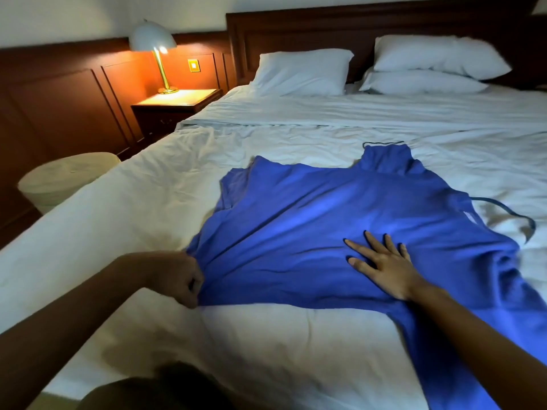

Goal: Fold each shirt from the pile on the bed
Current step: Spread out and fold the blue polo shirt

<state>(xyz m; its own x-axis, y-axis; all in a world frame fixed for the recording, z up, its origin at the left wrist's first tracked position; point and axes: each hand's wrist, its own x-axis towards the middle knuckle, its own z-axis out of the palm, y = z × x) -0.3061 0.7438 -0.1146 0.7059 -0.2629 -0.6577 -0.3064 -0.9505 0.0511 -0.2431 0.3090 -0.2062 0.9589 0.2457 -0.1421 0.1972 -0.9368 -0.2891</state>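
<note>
So we've got one blue shirt (310, 232) spread out on the white bed (133, 196), about mid-bed and a bit to the right. Its neck end points far, toward the pillows, and its near right part runs out of view at the bottom right.

Our left hand (180, 279) is balled up tight on the shirt's near left edge, with a bunch of cloth gripped inside the fist. Taut creases fan out from that grip across the fabric. Our right hand (381, 264) lies palm down on the middle of the shirt with the fingers straight and spread wide, pressing flat and grabbing nothing. The two hands are well apart, left one nearer.

A thin dark strap (509, 213) loops over the sheet just right of the shirt. We can't tell if it's attached.

At the far end there are three white pillows (302, 72), one on the left and two stacked on the right, all leaning on a dark wood headboard (296, 28). Far left is a nightstand (174, 106) with a lit lamp (152, 39) on it, and a switch plate (194, 65) sits on the wall panel just right of the lamp. A pale round bin (65, 179) stands on the floor beside the bed's left edge.
</note>
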